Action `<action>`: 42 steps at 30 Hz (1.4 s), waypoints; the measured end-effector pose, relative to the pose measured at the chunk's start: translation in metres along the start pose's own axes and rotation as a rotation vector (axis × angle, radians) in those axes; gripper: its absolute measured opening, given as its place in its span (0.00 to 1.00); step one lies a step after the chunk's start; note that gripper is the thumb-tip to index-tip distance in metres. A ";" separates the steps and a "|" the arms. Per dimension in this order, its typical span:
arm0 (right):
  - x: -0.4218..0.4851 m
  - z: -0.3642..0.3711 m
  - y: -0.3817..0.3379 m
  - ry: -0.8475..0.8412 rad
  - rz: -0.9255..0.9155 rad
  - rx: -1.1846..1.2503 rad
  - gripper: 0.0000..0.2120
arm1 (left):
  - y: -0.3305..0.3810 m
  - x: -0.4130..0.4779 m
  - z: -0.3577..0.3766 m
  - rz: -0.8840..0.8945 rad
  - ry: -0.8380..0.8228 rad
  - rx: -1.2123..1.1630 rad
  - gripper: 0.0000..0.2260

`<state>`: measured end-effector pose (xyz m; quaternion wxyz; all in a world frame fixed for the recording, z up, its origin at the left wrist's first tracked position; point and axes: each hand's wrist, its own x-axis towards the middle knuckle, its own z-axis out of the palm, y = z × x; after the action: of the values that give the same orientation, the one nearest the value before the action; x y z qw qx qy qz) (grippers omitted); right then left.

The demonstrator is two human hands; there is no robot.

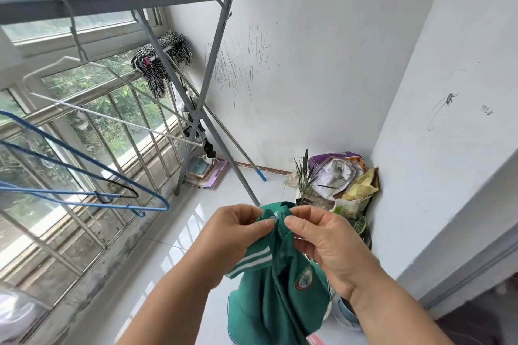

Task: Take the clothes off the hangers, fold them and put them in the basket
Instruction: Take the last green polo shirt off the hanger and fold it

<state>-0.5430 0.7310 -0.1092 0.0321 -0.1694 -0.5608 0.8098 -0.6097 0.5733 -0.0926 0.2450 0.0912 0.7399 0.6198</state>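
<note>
A green polo shirt (276, 297) with white collar stripes and a round badge hangs in front of me, low in the middle. My left hand (232, 235) pinches its collar at the button placket. My right hand (322, 241) pinches the placket from the other side, thumb close to my left thumb. A bare white wire hanger (112, 117) hangs from the grey drying rack's top bar (117, 3). Blue wire hangers (92, 190) without clothes hang at the left. No basket is in view.
The rack's crossed legs (201, 98) stand by the barred window (84, 148). A mop head (161, 63) drapes over the sill. Bags and a potted plant (333, 182) fill the right corner. A pot (347, 314) stands under my right wrist.
</note>
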 end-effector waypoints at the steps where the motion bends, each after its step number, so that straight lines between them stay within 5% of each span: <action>1: -0.001 0.002 0.000 0.018 -0.023 -0.043 0.04 | -0.001 0.000 0.001 0.008 0.002 0.035 0.04; 31: -0.008 0.008 -0.004 0.026 -0.188 -0.515 0.05 | 0.002 -0.003 -0.001 -0.063 0.040 0.129 0.05; 38: -0.008 0.015 -0.004 0.139 -0.498 -1.092 0.02 | 0.008 0.001 -0.002 -0.093 -0.041 0.035 0.09; 42: -0.007 0.017 -0.004 0.121 -0.520 -1.103 0.03 | 0.005 0.004 0.003 -0.020 0.001 -0.022 0.06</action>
<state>-0.5424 0.7156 -0.0988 0.1680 -0.0646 -0.9175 0.3547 -0.6123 0.5790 -0.0886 0.2518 0.0808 0.7339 0.6257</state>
